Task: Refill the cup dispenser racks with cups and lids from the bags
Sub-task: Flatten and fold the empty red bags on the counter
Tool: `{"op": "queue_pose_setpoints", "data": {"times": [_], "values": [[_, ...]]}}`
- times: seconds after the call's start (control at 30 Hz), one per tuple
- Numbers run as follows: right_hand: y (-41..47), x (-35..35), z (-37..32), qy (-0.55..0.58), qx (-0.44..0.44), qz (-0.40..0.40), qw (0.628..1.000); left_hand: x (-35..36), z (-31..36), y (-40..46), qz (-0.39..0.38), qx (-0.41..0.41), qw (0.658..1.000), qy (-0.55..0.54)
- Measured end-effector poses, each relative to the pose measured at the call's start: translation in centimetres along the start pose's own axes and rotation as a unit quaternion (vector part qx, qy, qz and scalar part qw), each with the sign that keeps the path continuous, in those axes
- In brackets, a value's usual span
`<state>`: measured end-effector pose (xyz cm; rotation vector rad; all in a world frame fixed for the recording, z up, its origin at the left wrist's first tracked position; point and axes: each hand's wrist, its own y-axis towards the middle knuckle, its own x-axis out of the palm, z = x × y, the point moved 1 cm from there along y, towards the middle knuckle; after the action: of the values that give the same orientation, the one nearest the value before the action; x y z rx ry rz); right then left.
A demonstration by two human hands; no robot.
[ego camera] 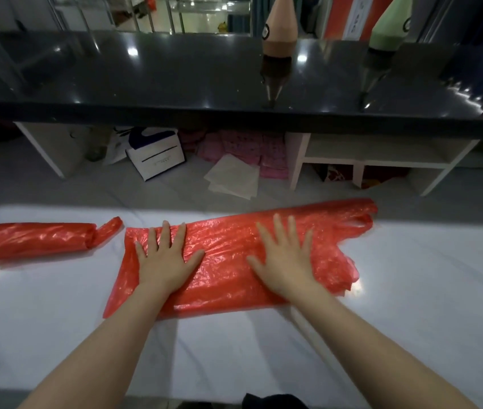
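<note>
A flattened red plastic bag (225,243) lies on the white counter (411,290), its handles pointing right. My left hand (165,261) rests palm down on the bag's left part, fingers spread. My right hand (286,258) presses flat on the bag's middle, fingers apart too. Neither hand grips anything. A second red plastic bag (33,239), rolled into a tube, lies on the counter to the left. No cups, lids or dispenser racks are visible.
Beyond the white counter rises a raised black countertop (146,72) with a brown cone-shaped object (280,28) and a green one (391,28) standing on it. Under it sit a white paper bag (157,157), pink packets (234,149), loose paper sheets (233,178) and a white shelf (373,160).
</note>
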<state>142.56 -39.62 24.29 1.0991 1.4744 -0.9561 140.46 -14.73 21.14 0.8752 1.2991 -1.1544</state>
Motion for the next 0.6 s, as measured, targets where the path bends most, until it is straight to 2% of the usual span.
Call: {"op": "queue_pose_setpoints", "data": {"times": [0.07,0.17,0.3,0.4,0.53,0.6], "values": [[-1.4,2.1,-2.3,0.017,-0.012,-0.044,0.999,0.1,0.1,-0.4,-0.003,-0.018,1.0,-0.013],[-1.9,3.6,-2.4,-0.001,-0.028,-0.049,0.998,0.1,0.1,-0.9,-0.024,-0.018,0.999,-0.023],[-2.0,2.9,0.0,-0.023,-0.063,-0.059,0.996,-0.5,-2.4,-2.6,-0.005,0.051,0.998,-0.042],[-3.2,2.4,1.2,-0.052,-0.052,-0.064,0.995,-0.5,-5.6,-4.8,0.008,0.102,0.995,-0.02],[-5.2,1.6,-1.7,-0.079,0.039,-0.014,0.996,-0.3,-7.2,-6.5,-0.004,0.118,0.993,-0.009],[-7.2,1.8,-5.2,-0.049,0.015,0.032,0.998,-0.2,-7.0,-7.1,0.007,0.109,0.994,-0.014]]}}
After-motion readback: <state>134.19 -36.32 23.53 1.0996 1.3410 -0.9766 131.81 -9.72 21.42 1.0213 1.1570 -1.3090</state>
